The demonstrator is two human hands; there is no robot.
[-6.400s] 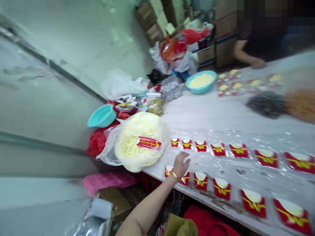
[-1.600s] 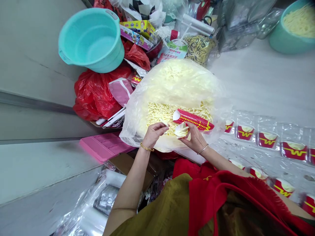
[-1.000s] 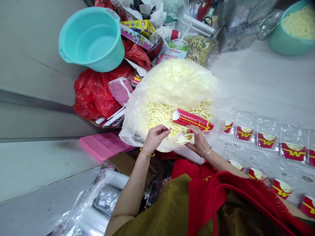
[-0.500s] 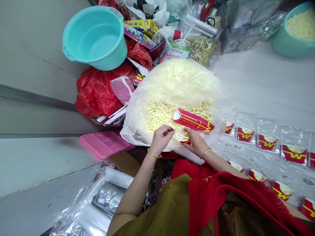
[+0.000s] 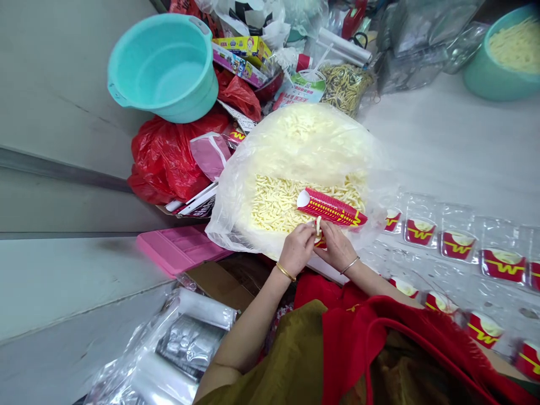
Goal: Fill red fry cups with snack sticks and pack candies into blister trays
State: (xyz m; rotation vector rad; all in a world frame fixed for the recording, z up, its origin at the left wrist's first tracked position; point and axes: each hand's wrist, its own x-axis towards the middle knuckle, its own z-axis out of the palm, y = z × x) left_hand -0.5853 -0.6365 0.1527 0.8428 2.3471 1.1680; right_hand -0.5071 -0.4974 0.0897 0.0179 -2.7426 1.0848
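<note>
My right hand [image 5: 337, 245] is closed around a small red fry carton [image 5: 321, 242], mostly covered by the fingers. Right against it, my left hand [image 5: 298, 245] pinches a pale fry-shaped piece [image 5: 318, 226] that stands upright at the carton's mouth; the fingers hide where it ends. Just beyond both hands, a stack of nested red fry cartons [image 5: 333, 208] lies across many loose pale fry-shaped pieces [image 5: 274, 205]. These pieces fill a large translucent plastic bag [image 5: 230, 216].
Clear packs with red cartons [image 5: 422, 232] stand in rows at the right. A turquoise basin [image 5: 164, 73] rests on red bags [image 5: 169, 157] at the upper left. Another tub [image 5: 485, 76] of pale pieces is at the upper right. A pink tray [image 5: 181, 247] lies left of the bag.
My left hand has moved right, up to the carton in my right hand, and a pale piece now shows upright between the fingers. The right hand has barely moved.
</note>
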